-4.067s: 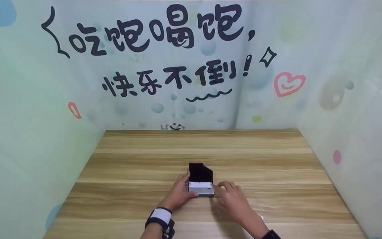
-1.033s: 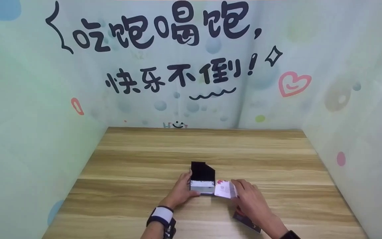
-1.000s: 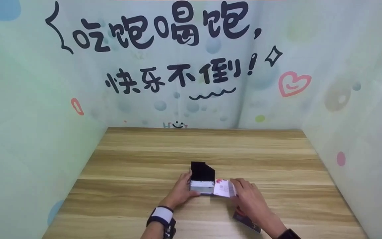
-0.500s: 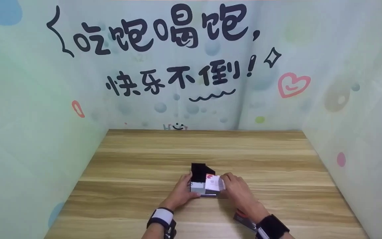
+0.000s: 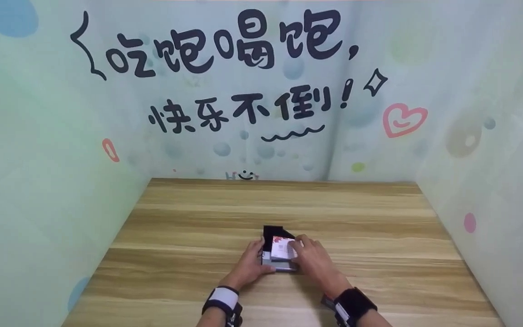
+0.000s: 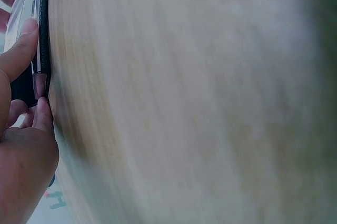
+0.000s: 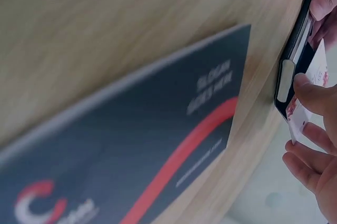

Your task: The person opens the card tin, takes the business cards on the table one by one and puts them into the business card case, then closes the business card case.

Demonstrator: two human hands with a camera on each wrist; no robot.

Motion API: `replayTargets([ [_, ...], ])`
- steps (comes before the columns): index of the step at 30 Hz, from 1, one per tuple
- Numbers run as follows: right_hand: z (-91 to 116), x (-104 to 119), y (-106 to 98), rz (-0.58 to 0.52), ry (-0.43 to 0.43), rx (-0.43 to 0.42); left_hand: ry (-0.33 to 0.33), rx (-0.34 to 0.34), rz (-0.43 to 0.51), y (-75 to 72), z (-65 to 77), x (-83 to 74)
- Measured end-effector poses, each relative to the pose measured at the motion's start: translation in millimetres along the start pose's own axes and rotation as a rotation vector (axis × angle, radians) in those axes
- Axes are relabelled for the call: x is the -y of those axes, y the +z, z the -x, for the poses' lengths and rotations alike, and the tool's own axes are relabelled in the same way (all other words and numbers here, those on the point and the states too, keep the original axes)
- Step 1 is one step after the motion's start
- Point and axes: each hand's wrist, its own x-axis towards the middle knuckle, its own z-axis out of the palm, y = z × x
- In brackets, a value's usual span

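Note:
A card case (image 5: pixel 272 230) with a black lid stands open on the table, near the middle of the head view. My left hand (image 5: pixel 245 268) grips it from the left, thumb on the near edge; the left wrist view shows the case (image 6: pixel 44 29) edge-on between thumb and fingers. My right hand (image 5: pixel 318 261) pinches a white business card (image 5: pixel 282 249) with red flowers at its right end. The card lies over the case's tray, tilted in the right wrist view. Whether it is one card or a thin stack, I cannot tell.
A dark business card (image 7: pixel 158 124) with a red arc lies on the wooden table (image 5: pixel 175 218), partly under my right wrist in the head view. Printed curtain walls (image 5: pixel 484 159) border the table at the back and both sides.
My right hand has moved left with the white card, from beside the case to over its tray. My left hand keeps its grip. The dark card is now mostly covered by the right wrist.

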Motion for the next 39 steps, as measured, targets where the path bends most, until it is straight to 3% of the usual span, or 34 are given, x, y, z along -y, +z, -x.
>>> replayTargets([
  [4, -7, 2, 3, -0.018, 0.021, 0.018, -0.016, 0.007, -0.005, 0.0, 0.9, -0.8],
  [11, -20, 6, 7, 0.02, -0.011, 0.028, 0.07, -0.014, -0.019, -0.6, 0.5, 4.8],
  [17, -20, 4, 12, -0.007, -0.001, 0.058, 0.04, -0.008, -0.039, -0.5, 1.7, 2.7],
  [25, -19, 0, 18, -0.127, 0.027, 0.016, 0.036, -0.001, -0.034, 0.1, 1.4, 1.2],
  [32, -21, 2, 21, -0.137, 0.0, -0.008, 0.017, 0.01, -0.055, 0.0, 1.1, 2.1],
  [39, -19, 1, 23, -0.145, -0.022, 0.023, 0.062, 0.006, -0.004, 0.3, 1.9, 3.2],
])
